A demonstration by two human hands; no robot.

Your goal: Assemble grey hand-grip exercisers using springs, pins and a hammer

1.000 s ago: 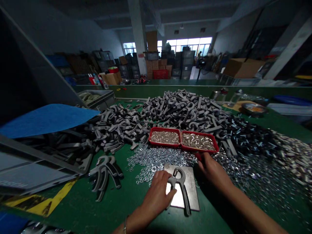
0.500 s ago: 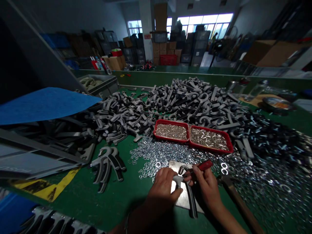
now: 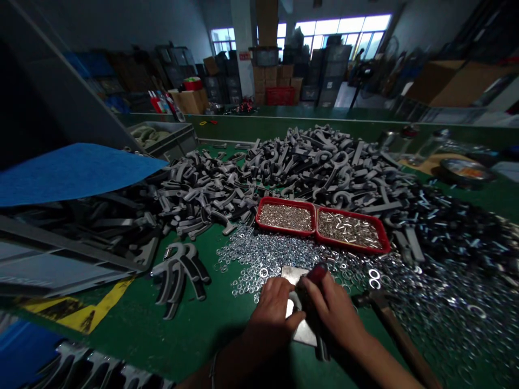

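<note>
My left hand [image 3: 271,309] is closed on a curved grey-and-black handle [image 3: 323,350], pressing it against a metal plate [image 3: 305,336] on the bench. My right hand [image 3: 335,310] grips a tool by its red handle [image 3: 317,272]; its working end is hidden, so its exact kind does not show. That fist sits right over the joint of the grey-and-black handle and covers most of it. Only the lower end of the handle shows below my fingers. To the left lies a small group of similar handles [image 3: 178,273], one with a spring at its top.
Two red trays [image 3: 286,233] of small metal pins stand behind the plate, amid scattered washers [image 3: 259,254]. A hammer [image 3: 399,329] lies right of my right hand. A big heap of handles [image 3: 308,162] fills the back. A grey crate [image 3: 73,259] stands left.
My right hand has shifted slightly left and turned over the handle, with the red tool grip now more upright and nearer the joint. My left hand stays almost in place.
</note>
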